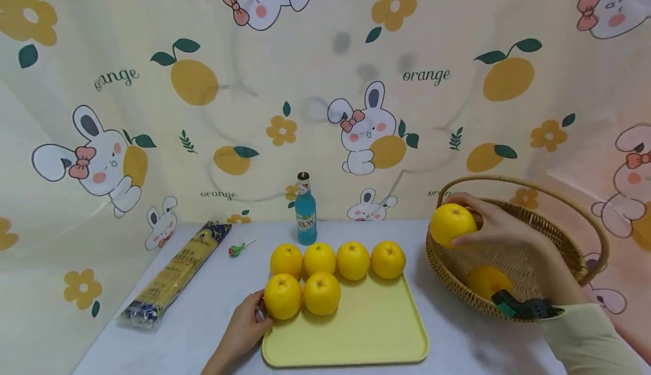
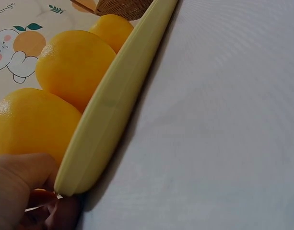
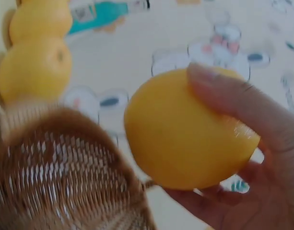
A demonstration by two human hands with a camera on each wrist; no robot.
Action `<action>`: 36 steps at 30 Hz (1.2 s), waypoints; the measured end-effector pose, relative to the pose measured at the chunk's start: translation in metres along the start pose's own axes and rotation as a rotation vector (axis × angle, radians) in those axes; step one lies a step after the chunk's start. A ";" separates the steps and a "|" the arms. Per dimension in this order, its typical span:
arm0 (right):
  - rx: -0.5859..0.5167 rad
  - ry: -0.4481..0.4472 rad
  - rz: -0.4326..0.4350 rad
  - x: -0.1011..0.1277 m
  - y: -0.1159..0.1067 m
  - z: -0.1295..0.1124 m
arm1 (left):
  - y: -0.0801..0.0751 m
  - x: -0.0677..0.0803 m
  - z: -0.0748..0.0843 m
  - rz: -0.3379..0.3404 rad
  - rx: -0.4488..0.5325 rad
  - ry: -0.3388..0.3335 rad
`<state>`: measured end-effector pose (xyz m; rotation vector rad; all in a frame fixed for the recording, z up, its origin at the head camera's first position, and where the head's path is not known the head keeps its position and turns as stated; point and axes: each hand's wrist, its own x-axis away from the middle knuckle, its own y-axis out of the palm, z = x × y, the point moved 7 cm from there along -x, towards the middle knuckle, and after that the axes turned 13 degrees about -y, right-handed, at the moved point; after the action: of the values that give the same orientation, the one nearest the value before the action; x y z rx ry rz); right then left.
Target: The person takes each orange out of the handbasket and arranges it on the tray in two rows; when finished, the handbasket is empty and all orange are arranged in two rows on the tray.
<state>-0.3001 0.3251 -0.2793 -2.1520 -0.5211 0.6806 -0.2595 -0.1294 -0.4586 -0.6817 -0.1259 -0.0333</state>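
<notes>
My right hand point(image 1: 500, 229) grips an orange point(image 1: 451, 226) over the left side of a wicker basket point(image 1: 555, 236). In the right wrist view the thumb lies across the top of this orange point(image 3: 178, 134), with fingers curled beneath it. Another orange point(image 1: 488, 282) lies inside the basket. At the left edge of a pale yellow tray point(image 1: 376, 330), my left hand point(image 1: 242, 325) holds the rim, its fingers near the corner of the tray point(image 2: 111, 110) in the left wrist view. Several oranges point(image 1: 321, 293) sit on the tray in a back row and a shorter front row.
Behind the tray stands a blue glass bottle point(image 1: 306, 211). To the left lie a long packet point(image 1: 178, 276) and a small flower-like stick point(image 1: 239, 248). The basket's tall handle point(image 1: 529, 183) arches over its opening. A printed cloth point(image 1: 305, 109) hangs behind the table.
</notes>
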 end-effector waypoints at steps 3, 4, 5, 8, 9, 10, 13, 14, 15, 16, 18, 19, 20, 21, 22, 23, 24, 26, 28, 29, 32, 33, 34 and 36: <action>-0.021 -0.042 0.015 -0.007 0.011 -0.014 | 0.000 0.001 0.000 -0.012 0.007 -0.004; -0.038 -0.048 0.018 -0.009 0.015 -0.018 | 0.000 0.001 0.000 -0.017 0.012 -0.005; -0.052 -0.047 0.020 -0.011 0.020 -0.022 | 0.000 0.001 0.000 -0.023 0.014 -0.005; -0.082 -0.077 0.032 -0.017 0.035 -0.033 | 0.002 0.002 0.000 -0.039 0.020 -0.008; -0.097 -0.097 0.033 -0.020 0.040 -0.037 | 0.002 0.002 0.001 -0.039 0.021 -0.007; -0.119 -0.118 0.032 -0.023 0.046 -0.041 | 0.001 0.002 0.001 -0.034 0.018 -0.003; -0.153 -0.212 0.027 -0.031 0.062 -0.052 | 0.000 0.002 0.003 -0.018 0.014 0.018; -0.174 -0.235 0.015 -0.033 0.068 -0.054 | 0.000 0.001 0.003 -0.015 0.012 0.022; -0.188 -0.252 0.004 -0.034 0.074 -0.057 | -0.001 0.001 0.003 -0.015 0.011 0.025; -0.200 -0.262 -0.007 -0.035 0.080 -0.059 | 0.000 0.001 0.003 -0.015 0.009 0.027; -0.212 -0.277 -0.030 -0.036 0.093 -0.061 | 0.000 0.001 0.002 -0.017 0.011 0.028; -0.214 -0.284 -0.042 -0.037 0.099 -0.062 | 0.000 0.001 0.001 -0.016 0.012 0.021; -0.205 -0.296 -0.053 -0.037 0.105 -0.063 | 0.000 0.001 0.001 -0.013 0.006 0.024; -0.195 -0.310 -0.060 -0.038 0.111 -0.063 | 0.000 0.001 0.001 -0.008 0.004 0.026; -0.194 -0.317 -0.065 -0.038 0.116 -0.063 | -0.001 0.001 0.001 -0.001 0.000 0.032; -0.187 -0.328 -0.069 -0.039 0.122 -0.063 | -0.001 0.001 0.002 0.004 -0.002 0.036; -0.177 -0.340 -0.076 -0.039 0.127 -0.063 | -0.001 0.000 0.002 0.008 -0.005 0.039; -0.156 -0.360 -0.078 -0.039 0.137 -0.064 | -0.001 0.000 0.002 0.013 -0.008 0.046; -0.120 -0.383 -0.073 -0.039 0.146 -0.065 | -0.001 -0.001 0.002 0.012 -0.010 0.042; -0.098 -0.389 -0.072 -0.038 0.151 -0.065 | -0.002 -0.001 0.002 0.010 -0.010 0.037; -0.051 -0.393 -0.067 -0.037 0.164 -0.066 | -0.002 0.000 0.002 0.005 -0.019 0.032; -0.039 -0.390 -0.068 -0.036 0.168 -0.066 | -0.001 0.000 0.001 0.003 -0.019 0.028; -0.033 -0.381 -0.071 -0.035 0.172 -0.066 | -0.001 0.001 0.001 -0.001 -0.016 0.025; -0.020 -0.372 -0.066 -0.035 0.179 -0.065 | 0.000 0.001 0.000 -0.009 -0.010 0.024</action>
<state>-0.2620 0.1622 -0.3759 -2.0238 -0.7929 1.0499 -0.2588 -0.1292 -0.4584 -0.6904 -0.1058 -0.0505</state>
